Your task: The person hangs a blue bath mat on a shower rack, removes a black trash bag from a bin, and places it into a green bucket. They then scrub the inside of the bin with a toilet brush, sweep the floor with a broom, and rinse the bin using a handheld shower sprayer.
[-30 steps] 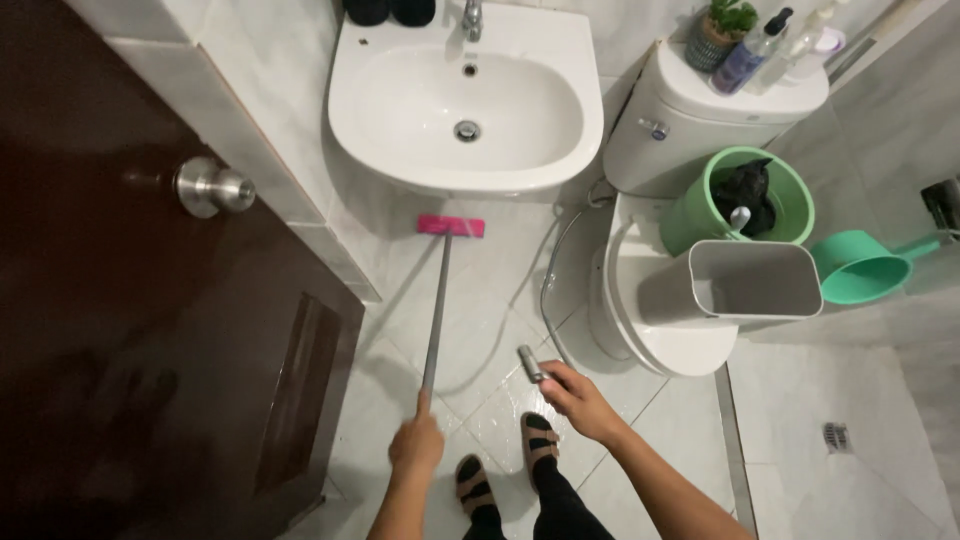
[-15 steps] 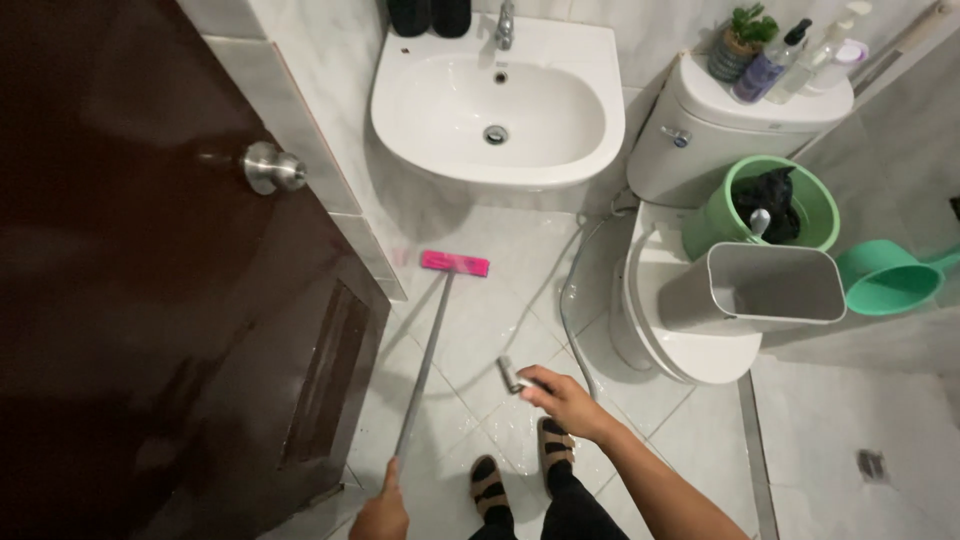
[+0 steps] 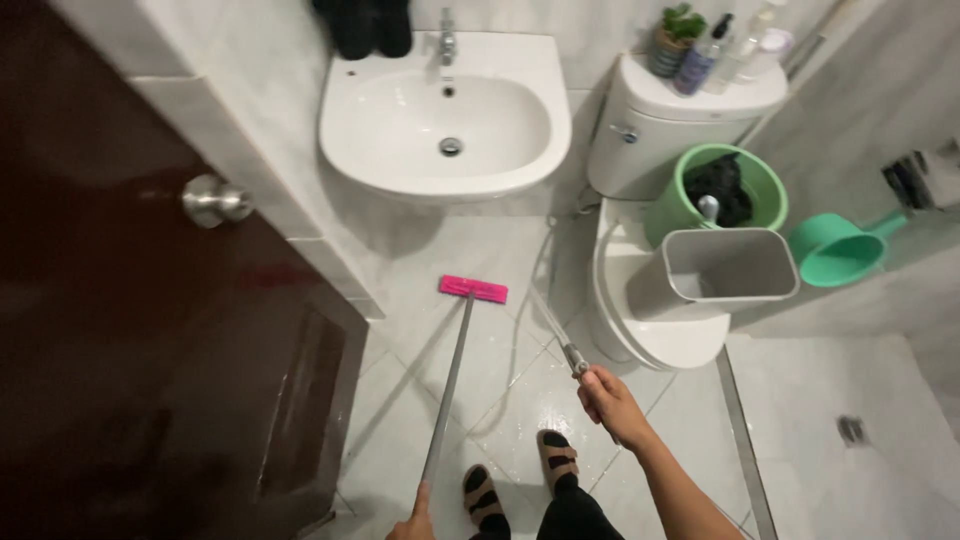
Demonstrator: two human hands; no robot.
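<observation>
The left hand (image 3: 412, 522), mostly cut off at the near edge, grips the mop (image 3: 452, 372) handle; its pink head lies on the wet floor (image 3: 520, 400) below the sink (image 3: 445, 125); the right hand (image 3: 605, 400) is closed around a spray hose (image 3: 560, 335) near the toilet (image 3: 650, 300).

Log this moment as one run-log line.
left hand: grips mop handle | right hand: holds spray hose nozzle | pink mop head: on wet floor tiles

Right hand (image 3: 607, 403): forearm extended from lower right, fingers curled in a closed grip. Left hand (image 3: 414, 522): only knuckles visible at bottom edge, likewise closed.
</observation>
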